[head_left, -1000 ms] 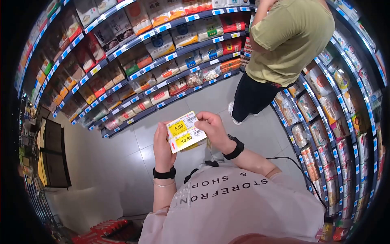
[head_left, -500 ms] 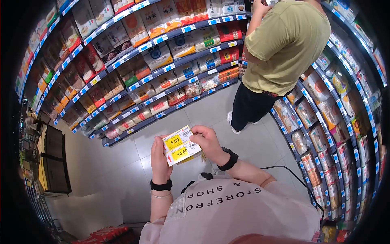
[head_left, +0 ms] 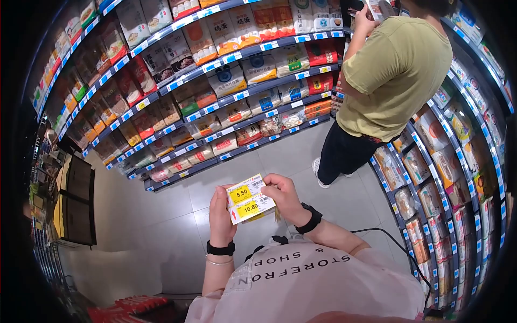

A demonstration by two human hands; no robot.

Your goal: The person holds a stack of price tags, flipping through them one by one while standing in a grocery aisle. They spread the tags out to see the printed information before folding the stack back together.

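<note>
Both hands hold a small stack of price tags (head_left: 249, 209) in front of my chest. The top tags are white and yellow, printed 5.50 and 10.80, with barcodes and a red arrow. My left hand (head_left: 219, 218) is closed on the stack's left edge, its thumb along the side. My right hand (head_left: 284, 198) grips the upper right corner, thumb on top and fingers behind. More tags show under the top ones, but their print is hidden. Each wrist wears a black band.
Ahead, curved shelves (head_left: 226, 99) carry packaged noodles and dry goods, with blue-and-white labels along their edges. A person in a yellow-green shirt (head_left: 396, 75) stands at the front right, beside more shelves (head_left: 436, 177). A black cable (head_left: 396, 245) runs at my right. Red packages (head_left: 129, 309) lie at lower left.
The camera view has shifted, so shelves, person and hands all appear slightly lower and further right. Both hands keep their hold on the price tags, with the same tags on top.
</note>
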